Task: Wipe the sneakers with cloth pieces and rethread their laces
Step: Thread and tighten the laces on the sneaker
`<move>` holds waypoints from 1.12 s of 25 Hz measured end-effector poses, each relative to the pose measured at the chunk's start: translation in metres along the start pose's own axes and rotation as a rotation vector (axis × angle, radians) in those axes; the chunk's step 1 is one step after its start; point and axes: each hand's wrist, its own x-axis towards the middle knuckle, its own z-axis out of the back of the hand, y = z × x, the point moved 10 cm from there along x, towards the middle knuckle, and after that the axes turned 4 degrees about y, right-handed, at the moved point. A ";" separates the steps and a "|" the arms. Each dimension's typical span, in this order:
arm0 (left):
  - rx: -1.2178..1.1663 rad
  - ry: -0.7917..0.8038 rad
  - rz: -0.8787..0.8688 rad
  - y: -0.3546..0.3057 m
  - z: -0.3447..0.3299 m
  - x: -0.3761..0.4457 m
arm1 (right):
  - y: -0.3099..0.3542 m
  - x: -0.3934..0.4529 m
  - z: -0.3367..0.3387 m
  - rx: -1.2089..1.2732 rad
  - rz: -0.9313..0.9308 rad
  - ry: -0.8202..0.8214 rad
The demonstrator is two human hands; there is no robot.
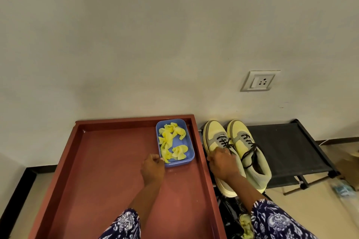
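Note:
Two yellow-and-grey sneakers with dark laces stand side by side on a black rack, the left sneaker (pixel 214 139) next to the right sneaker (pixel 245 141). My right hand (pixel 223 163) rests on the left sneaker and grips it near its laces. A blue box (pixel 191 153) in the red tray's far right corner holds several yellow cloth pieces (pixel 171 141). My left hand (pixel 153 167) is at the box's near left corner, its fingers pinched on a yellow cloth piece at the rim.
The red wooden tray (pixel 108 161) has raised edges and fills the middle. The black fabric rack (pixel 287 147) extends right of the sneakers. A wall socket (pixel 260 81) sits above. More yellow cloth (pixel 245 225) lies in a dark bag below the rack. A plastic packet (pixel 343 190) lies on the floor.

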 end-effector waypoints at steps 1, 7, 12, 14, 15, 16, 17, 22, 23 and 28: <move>-0.011 0.015 0.003 0.000 -0.002 0.001 | 0.007 0.006 0.004 0.142 0.007 -0.042; 0.014 0.059 -0.018 -0.003 -0.014 0.008 | 0.071 0.027 -0.036 0.087 0.189 0.113; -0.017 0.049 0.016 0.003 -0.020 0.011 | 0.070 0.029 -0.043 -0.058 0.188 0.107; -0.029 0.062 0.015 0.003 -0.026 0.012 | 0.066 0.025 -0.042 -0.065 0.174 0.097; -0.040 0.065 0.015 0.001 -0.027 0.011 | 0.063 0.023 -0.040 -0.057 0.162 0.088; -0.062 0.075 0.018 0.002 -0.030 0.011 | 0.061 0.021 -0.038 -0.040 0.151 0.079; -0.086 0.088 0.020 0.003 -0.032 0.012 | 0.060 0.020 -0.036 -0.025 0.156 0.063; -0.200 0.215 0.058 0.007 -0.041 0.017 | 0.057 0.021 -0.032 -0.043 0.080 0.045; -0.219 0.249 0.063 0.005 -0.041 0.017 | 0.058 0.020 -0.031 -0.040 0.070 0.048; 0.017 0.379 -0.092 -0.019 -0.042 0.004 | 0.058 0.015 -0.027 0.009 0.073 0.042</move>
